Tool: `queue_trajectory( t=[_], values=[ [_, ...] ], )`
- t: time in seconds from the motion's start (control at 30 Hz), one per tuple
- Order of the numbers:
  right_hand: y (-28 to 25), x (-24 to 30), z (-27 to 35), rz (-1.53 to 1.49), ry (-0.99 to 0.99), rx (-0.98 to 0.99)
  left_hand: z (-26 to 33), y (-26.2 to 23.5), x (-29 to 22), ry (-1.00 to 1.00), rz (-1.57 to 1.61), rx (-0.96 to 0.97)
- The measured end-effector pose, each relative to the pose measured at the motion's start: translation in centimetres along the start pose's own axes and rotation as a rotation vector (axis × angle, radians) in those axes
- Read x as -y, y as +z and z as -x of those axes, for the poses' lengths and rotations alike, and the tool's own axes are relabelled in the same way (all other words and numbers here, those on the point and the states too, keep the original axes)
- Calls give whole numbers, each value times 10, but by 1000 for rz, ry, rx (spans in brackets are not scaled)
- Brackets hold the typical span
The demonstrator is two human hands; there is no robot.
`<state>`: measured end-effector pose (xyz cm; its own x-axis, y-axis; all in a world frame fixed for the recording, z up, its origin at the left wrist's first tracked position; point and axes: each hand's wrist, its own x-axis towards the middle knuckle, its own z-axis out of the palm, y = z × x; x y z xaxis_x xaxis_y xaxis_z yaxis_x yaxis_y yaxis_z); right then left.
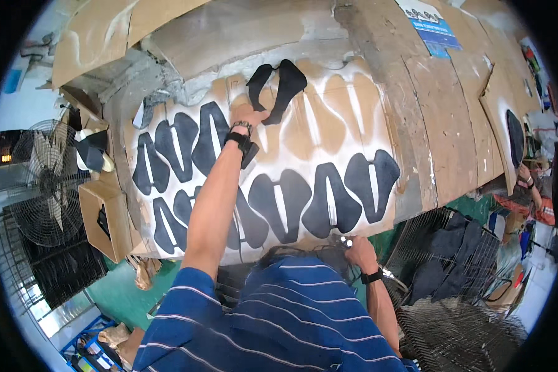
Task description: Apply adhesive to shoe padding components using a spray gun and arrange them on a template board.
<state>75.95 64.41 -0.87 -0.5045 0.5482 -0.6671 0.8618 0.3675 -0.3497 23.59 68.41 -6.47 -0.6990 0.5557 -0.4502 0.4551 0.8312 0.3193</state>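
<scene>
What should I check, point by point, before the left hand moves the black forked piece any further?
1. Left hand has a grip on the black forked flat piece: ok, fingers pinch its lower edge.
2. Piece is free of the white-sprayed cardboard board: cannot tell, it lies close over the surface.
3. Rows of black forked pieces on the board lie apart from each other: ok.
4. Right hand is steady at the board's near edge: ok; what it holds, cannot tell.
5. Wire mesh rack on the right has bare room: ok, dark pieces cover only part.
</scene>
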Motion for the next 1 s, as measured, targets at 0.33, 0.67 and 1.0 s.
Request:
queue_trajectory(
  t=[0.33,0.67,1.0],
  values=[
    [-6,-3,3,-47,56,6,-39,-28,-31,-162,1441,398],
    [-4,-4,-6,-47,76,54,10,-126,-57,113,1689,256],
    [-4,-1,-4,-4,39,5,65,17,23,-351,1652,517]
  ],
)
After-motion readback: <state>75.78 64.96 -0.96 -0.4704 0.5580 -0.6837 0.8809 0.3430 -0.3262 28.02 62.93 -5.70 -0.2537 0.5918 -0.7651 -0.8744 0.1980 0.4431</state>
